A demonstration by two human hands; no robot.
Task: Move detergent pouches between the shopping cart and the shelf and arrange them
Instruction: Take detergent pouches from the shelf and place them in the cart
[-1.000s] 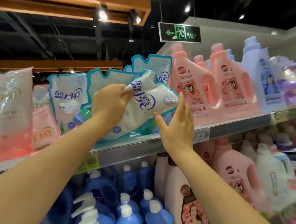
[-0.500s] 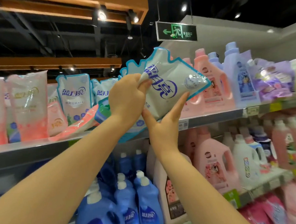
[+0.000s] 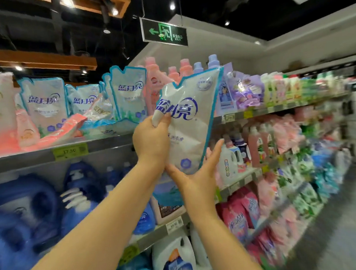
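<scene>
The left hand [image 3: 152, 136] is gripping the detergent pouch [image 3: 193, 121] by its left edge, fingers curled into the film, while the right hand [image 3: 196, 175], fingers straight, is cradling its bottom from below. The pouch is hanging in front of the shelf [image 3: 103, 148], off its front edge, long axis nearly upright, top leaning right. The shopping cart is not showing.

The top shelf [image 3: 102, 146] is crowded: upright blue pouches [image 3: 128, 92] at the back, a fallen pink pouch [image 3: 68, 129] across the front (hardly any bare edge). The aisle floor [image 3: 344, 218] to the right lies open.
</scene>
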